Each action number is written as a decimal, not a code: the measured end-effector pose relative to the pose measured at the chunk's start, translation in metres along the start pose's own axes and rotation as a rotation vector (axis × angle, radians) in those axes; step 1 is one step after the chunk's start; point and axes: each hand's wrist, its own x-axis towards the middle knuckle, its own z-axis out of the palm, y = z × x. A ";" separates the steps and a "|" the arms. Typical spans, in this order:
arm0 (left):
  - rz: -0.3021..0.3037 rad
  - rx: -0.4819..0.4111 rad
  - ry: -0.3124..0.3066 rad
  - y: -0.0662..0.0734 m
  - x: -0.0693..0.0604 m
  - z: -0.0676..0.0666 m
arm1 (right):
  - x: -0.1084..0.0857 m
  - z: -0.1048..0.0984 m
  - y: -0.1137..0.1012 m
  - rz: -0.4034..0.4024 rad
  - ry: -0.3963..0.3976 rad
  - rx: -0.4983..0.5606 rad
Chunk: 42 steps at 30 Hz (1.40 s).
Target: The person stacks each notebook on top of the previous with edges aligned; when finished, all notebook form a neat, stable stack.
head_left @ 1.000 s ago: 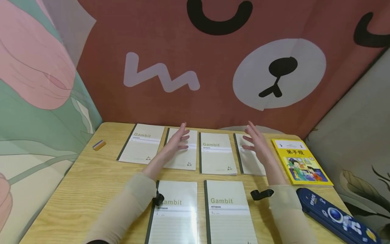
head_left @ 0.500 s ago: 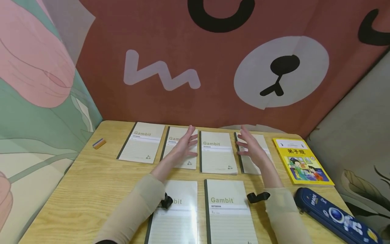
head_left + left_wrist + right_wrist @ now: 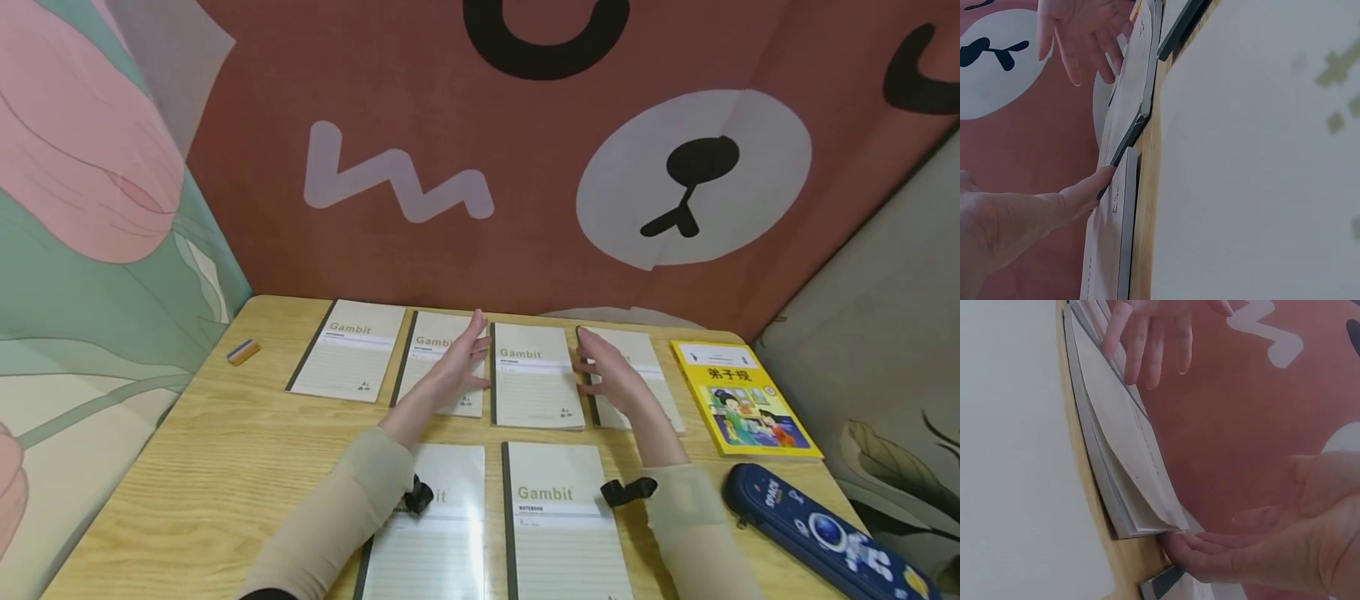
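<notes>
My left hand (image 3: 453,367) reaches over the second notebook (image 3: 423,354) of the back row, its straight fingers at the dark spine of the third notebook (image 3: 536,392). On that notebook's other side, my right hand (image 3: 615,379) has its fingers stretched over the left edge of the fourth notebook (image 3: 648,362). In the right wrist view, my right fingertips (image 3: 1179,547) meet the lower corner of a notebook (image 3: 1125,419) whose cover lifts slightly. A thumb (image 3: 1082,190) lies against a dark spine in the left wrist view. Neither hand grips anything.
Another Gambit notebook (image 3: 348,350) lies at back left, beyond it an eraser (image 3: 243,352). Two more, a left notebook (image 3: 431,550) and a right notebook (image 3: 566,542), lie in front. A yellow book (image 3: 746,400) and blue pencil case (image 3: 828,533) occupy the right side.
Both hands have moved inward toward each other, the left going right and the right going left, and now flank the third back-row notebook. The notebooks have stayed in place.
</notes>
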 end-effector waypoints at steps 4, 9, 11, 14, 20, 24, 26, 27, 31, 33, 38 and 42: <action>-0.016 -0.055 0.042 -0.002 0.001 -0.002 | 0.002 -0.003 0.002 0.048 0.036 0.025; -0.032 -0.136 0.091 -0.005 0.001 -0.005 | 0.006 -0.005 0.006 0.056 0.047 0.048; -0.037 -0.146 0.089 -0.005 0.002 -0.005 | 0.007 -0.005 0.007 0.045 0.053 0.076; -0.049 -0.116 0.091 -0.006 0.002 -0.005 | 0.006 -0.006 0.008 0.024 0.058 0.116; -0.076 -0.051 0.152 -0.006 0.002 -0.004 | 0.004 -0.004 0.007 -0.023 0.039 0.174; -0.081 0.010 0.152 -0.006 -0.003 -0.008 | 0.003 0.001 0.003 -0.029 0.035 0.210; -0.080 0.053 0.142 -0.005 -0.007 -0.010 | 0.002 0.004 0.000 -0.022 0.038 0.229; -0.073 0.072 0.137 -0.004 -0.010 -0.012 | 0.001 0.005 -0.002 -0.021 0.037 0.243; -0.045 0.136 0.130 0.000 -0.018 -0.017 | -0.002 0.011 -0.008 -0.043 0.015 0.303; -0.018 0.154 0.134 0.003 -0.022 -0.021 | -0.004 0.015 -0.011 -0.051 0.001 0.333; 0.014 0.179 0.169 0.011 -0.033 -0.033 | -0.003 0.028 -0.017 -0.037 -0.002 0.366; 0.011 0.174 0.198 0.014 -0.042 -0.045 | 0.001 0.041 -0.021 -0.025 -0.004 0.368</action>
